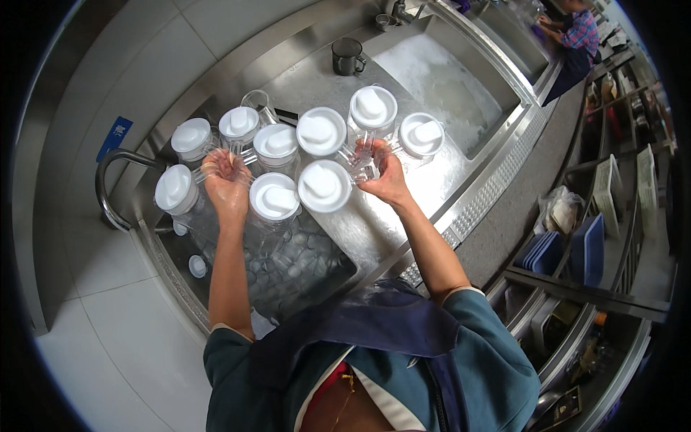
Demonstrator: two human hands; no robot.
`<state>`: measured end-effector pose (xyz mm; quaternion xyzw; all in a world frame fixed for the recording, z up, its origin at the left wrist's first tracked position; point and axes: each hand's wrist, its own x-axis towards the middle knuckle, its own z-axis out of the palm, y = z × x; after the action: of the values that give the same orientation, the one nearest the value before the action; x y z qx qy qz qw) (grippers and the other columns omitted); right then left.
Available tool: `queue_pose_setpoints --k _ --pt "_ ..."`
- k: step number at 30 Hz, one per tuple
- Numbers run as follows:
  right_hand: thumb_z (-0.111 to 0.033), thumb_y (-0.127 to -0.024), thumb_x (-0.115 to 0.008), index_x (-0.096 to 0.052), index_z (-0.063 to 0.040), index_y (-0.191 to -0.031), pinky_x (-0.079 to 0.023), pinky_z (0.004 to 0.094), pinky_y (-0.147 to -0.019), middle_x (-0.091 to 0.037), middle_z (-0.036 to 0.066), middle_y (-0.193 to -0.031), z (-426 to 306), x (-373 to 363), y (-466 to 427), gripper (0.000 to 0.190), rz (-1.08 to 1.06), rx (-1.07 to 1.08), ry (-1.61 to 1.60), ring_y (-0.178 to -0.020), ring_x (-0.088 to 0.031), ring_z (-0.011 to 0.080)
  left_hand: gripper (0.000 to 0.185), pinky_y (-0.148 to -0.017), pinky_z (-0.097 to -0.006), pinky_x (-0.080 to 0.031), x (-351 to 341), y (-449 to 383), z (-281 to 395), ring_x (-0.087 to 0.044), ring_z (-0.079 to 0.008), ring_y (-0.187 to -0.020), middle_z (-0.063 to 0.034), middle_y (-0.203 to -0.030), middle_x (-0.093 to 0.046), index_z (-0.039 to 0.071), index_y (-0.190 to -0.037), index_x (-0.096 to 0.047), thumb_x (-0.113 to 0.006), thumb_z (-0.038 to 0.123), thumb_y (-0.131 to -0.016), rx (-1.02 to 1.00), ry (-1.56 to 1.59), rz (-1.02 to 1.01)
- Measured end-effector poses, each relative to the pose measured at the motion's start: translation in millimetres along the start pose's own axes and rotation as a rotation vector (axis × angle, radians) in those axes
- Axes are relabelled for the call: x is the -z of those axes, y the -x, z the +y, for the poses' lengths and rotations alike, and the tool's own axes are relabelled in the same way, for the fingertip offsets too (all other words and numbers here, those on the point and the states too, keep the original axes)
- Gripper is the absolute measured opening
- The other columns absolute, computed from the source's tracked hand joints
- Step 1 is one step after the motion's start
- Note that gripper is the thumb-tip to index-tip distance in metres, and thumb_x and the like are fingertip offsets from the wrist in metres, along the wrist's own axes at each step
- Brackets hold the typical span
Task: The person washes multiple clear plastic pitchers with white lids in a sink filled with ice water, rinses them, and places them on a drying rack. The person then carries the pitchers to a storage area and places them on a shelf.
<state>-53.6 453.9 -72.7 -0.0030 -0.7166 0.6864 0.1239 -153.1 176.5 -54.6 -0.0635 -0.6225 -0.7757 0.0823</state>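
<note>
My left hand [227, 173] grips the clear handles of several transparent pitchers with white lids, fanned around it; one white-lidded pitcher [176, 189] is at its far left. My right hand [381, 167] holds the handles of several more such pitchers, among them a pitcher [421, 135] on its right side and a pitcher [324, 186] on its left. The two groups are close together above the steel counter [367, 232] and the left basin. A clear pitcher without a visible lid [259, 105] stands behind the left group. How far each pitcher rests on the counter is hard to tell.
Many clear vessels [297, 259] lie in water in the left basin, near a loose white lid [197, 266]. A dark transparent mug [347, 56] stands at the back, beside a sink of foamy water [442, 81]. A curved steel pipe [108, 162] borders the left. Another person [580, 32] works at upper right.
</note>
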Motion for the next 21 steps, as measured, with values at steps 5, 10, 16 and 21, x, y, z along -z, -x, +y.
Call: queue_pose_setpoints --k 5,10,16,21 --pt "-0.007 -0.070 -0.076 -0.051 -0.001 -0.117 -0.046 0.0262 -0.083 -0.055 0.004 -0.097 -3 -11 19 0.053 0.059 -0.099 -0.014 -0.090 -0.056 0.0118 0.046 -0.079 -0.0213 -0.045 4 20 11 -0.047 -0.0079 -0.089 -0.0003 -0.101 -0.045 0.006 -0.108 -0.043 -0.057 -0.021 -0.074 -0.001 -0.025 0.021" --pt "-0.002 -0.074 -0.073 -0.051 -0.005 -0.106 -0.050 0.0261 -0.077 -0.056 0.002 -0.095 5 -18 33 0.038 0.302 0.067 -0.173 -0.088 -0.056 0.0108 0.049 -0.081 -0.0255 -0.047 14 45 14 -0.053 -0.0129 -0.096 -0.0044 -0.108 -0.050 0.005 -0.118 -0.043 -0.063 -0.011 -0.077 -0.101 -0.067 -0.025" --pt "0.007 -0.070 -0.073 -0.050 -0.008 -0.103 -0.050 0.0259 -0.073 -0.058 0.004 -0.094 -84 42 67 0.043 0.286 -0.034 -0.321 -0.084 -0.058 0.0116 0.052 -0.082 -0.0253 -0.046 -4 64 76 -0.053 -0.0131 -0.097 -0.0035 -0.107 -0.050 0.004 -0.121 -0.044 -0.071 -0.002 -0.077 -0.108 -0.045 -0.082" --pt "0.004 -0.072 -0.070 -0.050 -0.007 -0.103 -0.049 0.0246 -0.075 -0.055 0.002 -0.096 -137 154 107 0.038 0.502 0.054 -0.136 -0.083 -0.056 0.0094 0.042 -0.086 -0.0222 -0.045 -91 77 110 -0.052 -0.0117 -0.101 -0.0036 -0.108 -0.049 0.003 -0.116 -0.046 -0.065 -0.006 -0.080 -0.064 0.065 -0.184"
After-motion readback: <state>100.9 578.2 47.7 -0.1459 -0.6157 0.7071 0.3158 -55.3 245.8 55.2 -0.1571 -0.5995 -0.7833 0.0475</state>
